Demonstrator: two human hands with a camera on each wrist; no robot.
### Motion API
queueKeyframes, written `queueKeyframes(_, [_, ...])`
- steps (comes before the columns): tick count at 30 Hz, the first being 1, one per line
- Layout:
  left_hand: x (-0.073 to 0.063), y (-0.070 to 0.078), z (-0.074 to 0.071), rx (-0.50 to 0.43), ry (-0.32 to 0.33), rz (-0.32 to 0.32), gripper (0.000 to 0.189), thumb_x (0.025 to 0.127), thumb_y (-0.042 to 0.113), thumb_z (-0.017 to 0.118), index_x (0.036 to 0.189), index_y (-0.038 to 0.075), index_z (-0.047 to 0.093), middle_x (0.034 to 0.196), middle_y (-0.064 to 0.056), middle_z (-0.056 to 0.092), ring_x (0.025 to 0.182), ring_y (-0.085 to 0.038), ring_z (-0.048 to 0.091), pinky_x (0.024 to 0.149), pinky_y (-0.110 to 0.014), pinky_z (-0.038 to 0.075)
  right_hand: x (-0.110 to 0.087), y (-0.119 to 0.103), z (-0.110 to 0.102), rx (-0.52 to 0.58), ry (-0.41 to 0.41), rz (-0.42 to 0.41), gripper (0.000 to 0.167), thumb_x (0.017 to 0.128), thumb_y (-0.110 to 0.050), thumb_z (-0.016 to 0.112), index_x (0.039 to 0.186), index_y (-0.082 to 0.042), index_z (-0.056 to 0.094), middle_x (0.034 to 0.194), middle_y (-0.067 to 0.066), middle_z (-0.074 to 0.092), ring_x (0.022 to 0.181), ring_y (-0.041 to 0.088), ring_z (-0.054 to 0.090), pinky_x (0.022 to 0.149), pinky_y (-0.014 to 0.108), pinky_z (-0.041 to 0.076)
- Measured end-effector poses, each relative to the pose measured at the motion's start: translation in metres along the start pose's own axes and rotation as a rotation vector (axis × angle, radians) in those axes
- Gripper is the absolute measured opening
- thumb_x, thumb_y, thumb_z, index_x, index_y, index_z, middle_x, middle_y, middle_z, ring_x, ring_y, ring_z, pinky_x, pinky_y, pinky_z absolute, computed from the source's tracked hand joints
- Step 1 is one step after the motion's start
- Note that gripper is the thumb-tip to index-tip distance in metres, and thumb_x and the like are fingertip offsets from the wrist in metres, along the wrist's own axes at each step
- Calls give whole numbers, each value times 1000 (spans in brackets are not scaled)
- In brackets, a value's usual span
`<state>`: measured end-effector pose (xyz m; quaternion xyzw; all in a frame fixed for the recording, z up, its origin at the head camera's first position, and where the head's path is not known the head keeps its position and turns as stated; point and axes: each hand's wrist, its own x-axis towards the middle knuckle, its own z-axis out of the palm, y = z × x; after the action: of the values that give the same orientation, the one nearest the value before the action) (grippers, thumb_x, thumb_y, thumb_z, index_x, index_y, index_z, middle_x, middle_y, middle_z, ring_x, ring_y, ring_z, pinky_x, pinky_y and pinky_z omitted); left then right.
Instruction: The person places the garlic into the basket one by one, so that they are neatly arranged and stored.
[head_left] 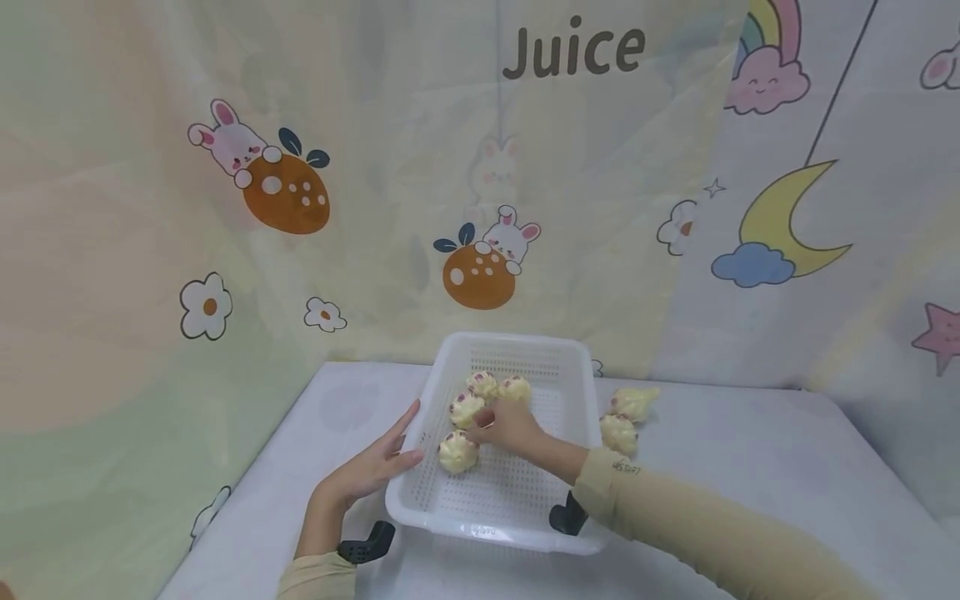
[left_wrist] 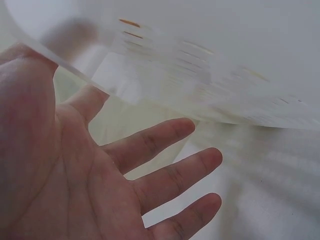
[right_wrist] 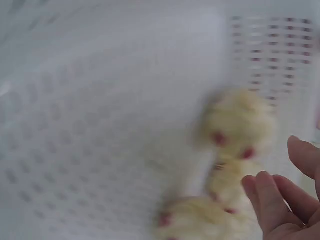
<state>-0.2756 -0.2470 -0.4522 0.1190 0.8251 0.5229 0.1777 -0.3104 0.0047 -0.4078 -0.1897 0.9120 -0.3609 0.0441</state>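
Note:
A white perforated plastic basket [head_left: 555, 417] stands on the table with several pale yellow, bun-shaped pieces in its left and far part, each with purple-red spots. My right hand [head_left: 513, 429] is inside the basket, over these pieces, close to the nearest bun-shaped piece [head_left: 458, 452]. In the right wrist view the thumb and fingers of the right hand [right_wrist: 285, 200] are bent but apart, with nothing visible between them. My left hand [head_left: 367, 471] lies along the basket's left side, its thumb at the rim. Its other fingers are spread and fairly straight in the left wrist view.
Two more pale yellow pieces, one a pointed piece [head_left: 635, 403] and one a round piece [head_left: 619, 434], lie on the white table [head_left: 750, 467] right of the basket. A cartoon-printed curtain [head_left: 390, 208] hangs behind the table.

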Motion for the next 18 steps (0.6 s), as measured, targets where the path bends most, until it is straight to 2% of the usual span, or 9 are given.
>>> queueKeyframes(3, [1,-2,-1,-9,-2,6,78,94,35,57,148,48,3,151,-15,36,120,-33,57,96,-57,44,-1,-11,-30,35,17,36,29,82,-28,74,104,-9,72,98,4,73,90,19,67,77,32,54])
queueKeyframes(6, [2,-1,-2,-19,-2,12,78,94,34,58,148,48,4,151,-14,36,119,-33,57,96,-58,44,-8,-17,-69,47,40,27,30,86,-32,70,109,-13,71,104,1,71,96,18,67,79,31,55])
queueKeyframes(9, [3,2,-1,-24,-5,16,79,94,33,58,149,47,3,151,-15,35,120,-34,57,96,-59,43,-30,-14,-106,-22,107,-21,30,88,-31,67,112,-12,69,107,4,71,97,21,68,79,33,55])
queueKeyframes(11, [4,4,0,-22,-8,15,79,93,33,58,149,47,3,151,-15,36,120,-34,56,97,-59,42,-49,-5,-125,-105,180,-38,31,89,-29,66,114,-11,68,111,7,70,99,24,68,80,37,56])
queueKeyframes(14, [4,2,1,-25,-24,23,79,95,32,57,149,46,2,150,-16,37,120,-33,57,96,-55,44,-78,12,-142,-179,257,-23,34,89,-27,66,118,-10,66,117,10,67,102,27,67,81,41,55])
queueKeyframes(18, [3,-1,-1,-27,-41,31,77,97,30,54,150,44,0,150,-18,36,118,-30,58,94,-47,48,-105,42,-145,-175,261,17,35,88,-28,68,118,-11,66,116,10,67,102,29,66,80,42,56])
